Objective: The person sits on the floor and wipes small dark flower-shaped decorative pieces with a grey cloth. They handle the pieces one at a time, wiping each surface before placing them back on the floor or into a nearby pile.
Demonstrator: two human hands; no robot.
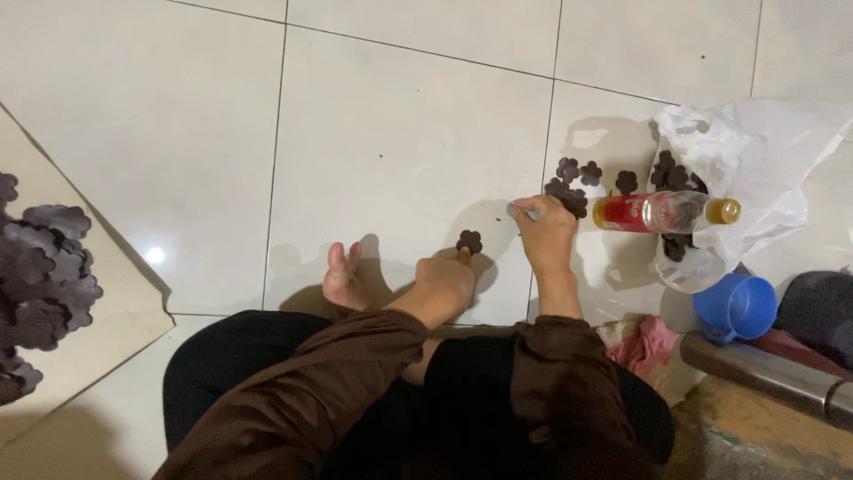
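We sit on the white tiled floor [400,133] and look down at our own two hands. Our left hand [447,283] reaches forward, and its fingers [463,256] press down on a single dark flower-shaped piece [469,241] that lies flat on the tile; the fingers are drawn together, not spread. Our right hand [544,229] is just beside it, closed narrowly around a thin pale tool [522,212] whose tip points left; what kind of tool it is we cannot tell. Right next to that hand lies a small cluster of dark flower pieces [569,191], with a few more scattered toward a white plastic bag [764,151] that holds others. A clear bottle with a red label and gold cap [665,212] lies on its side across the bag's edge. A blue plastic cup [736,307] sits near the bottle, beside a metal pipe [764,373]. Well apart, at the left, a heap of larger dark flower shapes [40,284] rests on a sheet of cardboard [115,311]. A bare foot [342,280] rests on the tile near our left hand.
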